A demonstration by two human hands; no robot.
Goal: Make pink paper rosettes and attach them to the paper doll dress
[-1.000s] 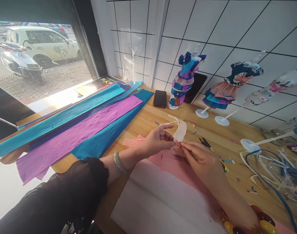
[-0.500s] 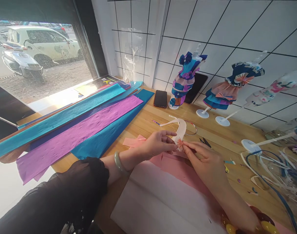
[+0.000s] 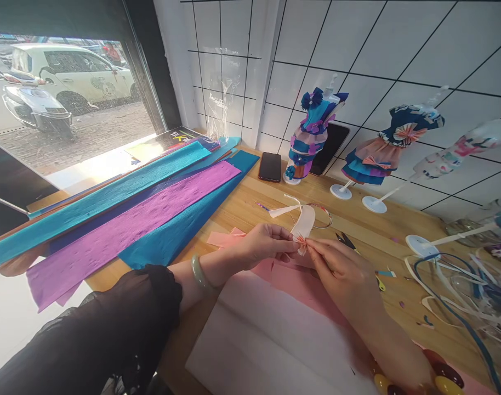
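A small pleated pink paper bow (image 3: 302,246) is held above the table between my two hands. My right hand (image 3: 341,269) pinches it at its gathered middle with thumb and forefinger. From the other side, the thumb and fingertips of my left hand (image 3: 266,244) are closed on its left edge. Below lie a sheet of pink crepe paper (image 3: 312,291) and a large white sheet (image 3: 262,340). Just behind the bow a curled white strip (image 3: 305,220) lies on the wood. Pink paper scraps (image 3: 228,238) rest behind my left wrist.
Long crepe strips, turquoise (image 3: 110,192) and purple (image 3: 139,225), cover the left side. A phone (image 3: 269,167) lies near the wall beside a dressed mannequin (image 3: 310,140) and another mannequin (image 3: 392,145). Scissors (image 3: 346,240) and tangled cords (image 3: 476,291) are at the right.
My left fingers, spread apart beside the bow before, have closed onto its left edge. My right hand keeps its pinch. The curled white strip has shifted slightly.
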